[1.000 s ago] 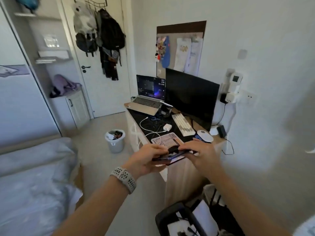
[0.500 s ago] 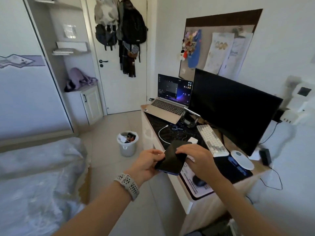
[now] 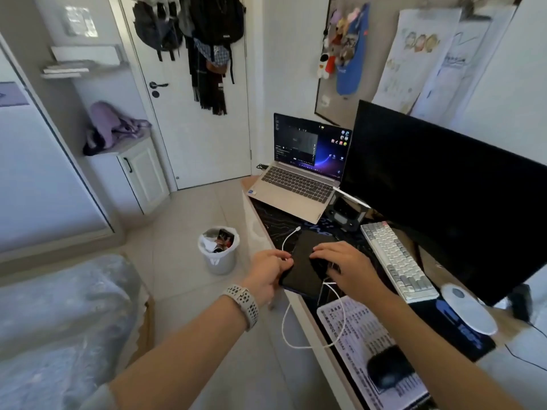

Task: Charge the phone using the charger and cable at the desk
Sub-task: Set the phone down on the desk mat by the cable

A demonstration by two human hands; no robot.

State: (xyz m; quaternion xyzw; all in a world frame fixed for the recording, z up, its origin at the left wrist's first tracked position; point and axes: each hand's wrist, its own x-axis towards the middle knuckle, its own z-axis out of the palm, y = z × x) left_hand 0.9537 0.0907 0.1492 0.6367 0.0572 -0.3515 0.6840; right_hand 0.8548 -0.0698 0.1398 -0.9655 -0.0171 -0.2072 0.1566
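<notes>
Left hand (image 3: 270, 275): gripping the near-left edge of the phone (image 3: 305, 267), fingers curled round it, at centre frame.
Right hand (image 3: 344, 269): resting fingers-down on the phone's right side; whether it is pinching anything, I cannot tell.
Phone: lying dark-screened at the table (image 3: 296, 303) edge, long axis running toward the laptop (image 3: 299, 184).
Cable (image 3: 299, 346): white plug end (image 3: 297, 230) lying just beyond the phone, upper left of it, likely nearer the left hand.
</notes>
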